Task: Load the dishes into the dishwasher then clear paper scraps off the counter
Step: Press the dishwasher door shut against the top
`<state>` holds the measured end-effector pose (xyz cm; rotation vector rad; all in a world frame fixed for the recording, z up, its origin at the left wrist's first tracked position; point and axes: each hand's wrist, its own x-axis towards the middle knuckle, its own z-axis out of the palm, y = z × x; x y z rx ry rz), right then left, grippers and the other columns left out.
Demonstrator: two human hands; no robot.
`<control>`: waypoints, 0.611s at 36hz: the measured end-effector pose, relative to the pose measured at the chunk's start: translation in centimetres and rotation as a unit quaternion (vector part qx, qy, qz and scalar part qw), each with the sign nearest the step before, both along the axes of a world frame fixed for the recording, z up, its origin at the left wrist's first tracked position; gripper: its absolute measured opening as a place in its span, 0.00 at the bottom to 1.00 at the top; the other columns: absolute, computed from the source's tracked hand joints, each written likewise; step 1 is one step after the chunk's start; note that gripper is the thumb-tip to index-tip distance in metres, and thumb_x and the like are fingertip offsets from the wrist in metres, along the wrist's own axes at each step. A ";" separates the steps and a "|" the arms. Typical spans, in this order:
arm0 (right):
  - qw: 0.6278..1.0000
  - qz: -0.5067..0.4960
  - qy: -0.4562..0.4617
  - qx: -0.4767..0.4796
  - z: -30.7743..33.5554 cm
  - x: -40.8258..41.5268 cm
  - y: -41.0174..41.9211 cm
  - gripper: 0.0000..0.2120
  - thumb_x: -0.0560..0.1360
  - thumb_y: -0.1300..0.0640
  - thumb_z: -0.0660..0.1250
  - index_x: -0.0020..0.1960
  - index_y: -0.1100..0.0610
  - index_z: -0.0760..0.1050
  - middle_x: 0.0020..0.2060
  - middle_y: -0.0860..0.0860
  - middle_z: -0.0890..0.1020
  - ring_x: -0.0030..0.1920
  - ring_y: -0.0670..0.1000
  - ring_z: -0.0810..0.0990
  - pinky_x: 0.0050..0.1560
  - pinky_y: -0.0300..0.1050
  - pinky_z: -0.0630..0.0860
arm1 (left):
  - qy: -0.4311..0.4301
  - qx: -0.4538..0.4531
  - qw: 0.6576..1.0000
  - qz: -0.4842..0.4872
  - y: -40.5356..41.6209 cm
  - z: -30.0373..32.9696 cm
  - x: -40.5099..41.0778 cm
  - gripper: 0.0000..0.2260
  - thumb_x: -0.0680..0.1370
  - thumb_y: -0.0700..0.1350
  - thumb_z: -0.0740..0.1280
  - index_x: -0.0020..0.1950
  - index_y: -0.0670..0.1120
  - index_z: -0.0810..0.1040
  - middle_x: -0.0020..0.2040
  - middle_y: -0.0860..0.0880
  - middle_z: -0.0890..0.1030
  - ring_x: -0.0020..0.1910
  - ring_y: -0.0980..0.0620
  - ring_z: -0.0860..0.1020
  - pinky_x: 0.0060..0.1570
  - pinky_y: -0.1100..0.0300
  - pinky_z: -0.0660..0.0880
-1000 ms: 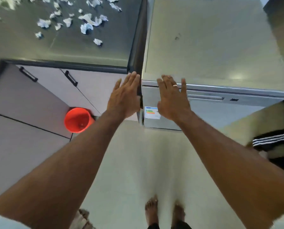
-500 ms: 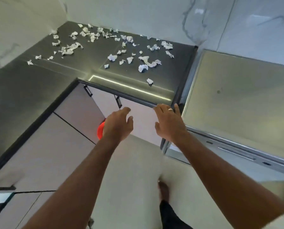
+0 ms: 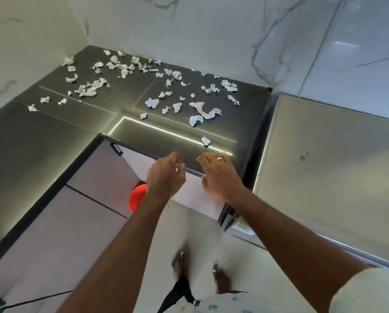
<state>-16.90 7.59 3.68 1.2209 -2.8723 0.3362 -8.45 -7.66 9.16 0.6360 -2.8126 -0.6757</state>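
A dark L-shaped counter [image 3: 53, 136] fills the left of the kitchen corner, its far stretch strewn with white paper scraps [image 3: 198, 111] that run from the left wall toward the right end; one lone scrap [image 3: 205, 141] lies nearest the front edge. Below the counter are pale cabinet doors [image 3: 98, 177] with a dark handle [image 3: 116, 149], and a red bucket [image 3: 137, 199] shows on the floor, partly hidden behind the left forearm. The left hand [image 3: 165, 175] reaches forward over the cabinet front, fingers loosely curled and apart, holding nothing, its fingertips just at the counter's front edge; whether they touch it cannot be told. Just beside it, the right hand [image 3: 218, 175] is stretched out palm down with fingers relaxed and spread, a ring [image 3: 220, 158] on one finger, also empty, its fingertips over the counter's edge near the lone scrap but short of it. Both forearms extend from the lower frame, bare to short pale sleeves, the right one crossing in front of the dishwasher [image 3: 324, 177], whose flat grey top lies to the right of the counter against the marbled wall, its door closed. Bare feet stand on the pale floor [image 3: 245, 256] below.
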 end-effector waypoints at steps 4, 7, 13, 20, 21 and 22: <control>0.999 -0.047 0.008 -0.001 0.3 -1.9 -0.2 0.30 0.70 0.54 0.70 0.71 0.54 0.68 0.68 0.53 0.74 0.68 0.56 0.74 0.73 0.62 0.62 | 0.002 0.000 0.999 -0.051 -1.1 0.3 -4.2 0.09 0.77 0.48 0.65 0.54 0.46 0.80 0.46 0.46 0.85 0.45 0.40 0.83 0.44 0.47 0.80; 0.995 -0.096 0.002 -0.004 0.6 -3.4 0.3 0.29 0.70 0.56 0.68 0.71 0.53 0.67 0.67 0.52 0.75 0.68 0.56 0.73 0.74 0.62 0.60 | 0.018 -0.014 0.994 -0.103 -0.9 0.5 -7.1 0.11 0.77 0.49 0.63 0.55 0.47 0.80 0.46 0.45 0.85 0.45 0.40 0.83 0.44 0.49 0.80; 0.982 -0.187 0.020 -0.010 2.2 -7.2 3.7 0.25 0.71 0.55 0.67 0.68 0.53 0.69 0.66 0.52 0.75 0.67 0.56 0.74 0.74 0.62 0.62 | 0.028 -0.022 0.980 -0.198 1.7 1.3 -13.7 0.10 0.77 0.47 0.65 0.55 0.48 0.81 0.47 0.44 0.85 0.48 0.38 0.82 0.46 0.48 0.79; 0.968 -0.240 0.079 -0.002 6.0 -15.5 10.3 0.29 0.72 0.55 0.67 0.73 0.55 0.67 0.70 0.54 0.73 0.71 0.56 0.71 0.73 0.60 0.63 | 0.066 -0.049 0.961 -0.264 7.1 5.2 -22.7 0.08 0.76 0.47 0.62 0.51 0.47 0.78 0.45 0.41 0.84 0.45 0.35 0.81 0.42 0.47 0.79; 0.966 -0.245 0.087 0.000 6.9 -16.9 11.2 0.29 0.72 0.55 0.66 0.73 0.56 0.66 0.70 0.54 0.73 0.70 0.56 0.71 0.73 0.60 0.63 | 0.071 -0.049 0.960 -0.267 7.9 5.9 -24.1 0.08 0.77 0.46 0.63 0.53 0.47 0.78 0.46 0.41 0.84 0.46 0.35 0.81 0.43 0.46 0.79; 0.963 -0.250 0.095 0.000 7.7 -18.4 12.2 0.29 0.72 0.56 0.66 0.73 0.56 0.66 0.70 0.55 0.72 0.70 0.56 0.71 0.73 0.60 0.63 | 0.073 -0.049 0.959 -0.270 8.7 6.6 -25.4 0.08 0.77 0.46 0.63 0.54 0.47 0.78 0.48 0.41 0.84 0.48 0.35 0.81 0.44 0.46 0.79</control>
